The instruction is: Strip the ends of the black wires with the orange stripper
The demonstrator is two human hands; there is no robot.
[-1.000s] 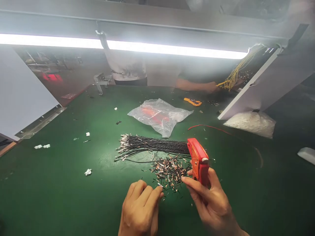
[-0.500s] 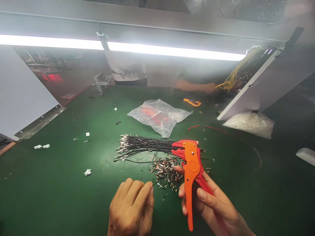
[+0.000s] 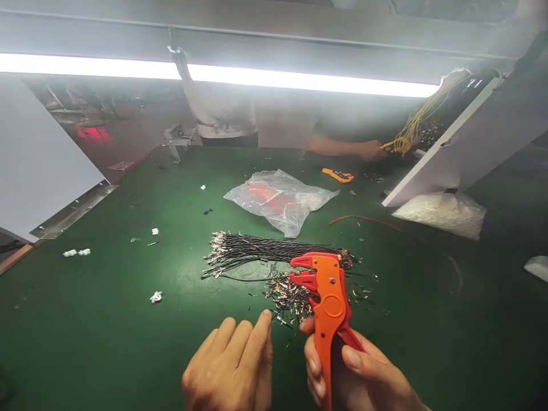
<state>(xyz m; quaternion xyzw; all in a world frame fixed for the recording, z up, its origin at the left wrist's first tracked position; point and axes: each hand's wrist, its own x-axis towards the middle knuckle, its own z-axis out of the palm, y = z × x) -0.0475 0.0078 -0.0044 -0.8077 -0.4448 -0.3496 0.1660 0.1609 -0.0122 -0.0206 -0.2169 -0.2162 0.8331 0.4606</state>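
Observation:
My right hand is wrapped around the handles of an orange and red wire stripper. Its jaws point left and stand apart, with no wire seen between them. Left of it, my left hand is closed, back up, thumb and forefinger together; whatever they may hold is hidden. Just beyond the hands lies a pile of cut wire ends, black with bits of copper. Behind the pile stretches a bundle of black wires, with metal terminals at the left and bare copper at the right.
A clear plastic bag with red contents lies behind the bundle. Farther back is a yellow hand tool. A bag of pale parts rests by the right panel. White connectors dot the left side. A co-worker's arm holds yellow wires.
The wire stripper in my right hand has come slightly lower and to the left, uncovering the bundle's copper ends. My left hand has shifted slightly, staying closed. The view has tilted a little.

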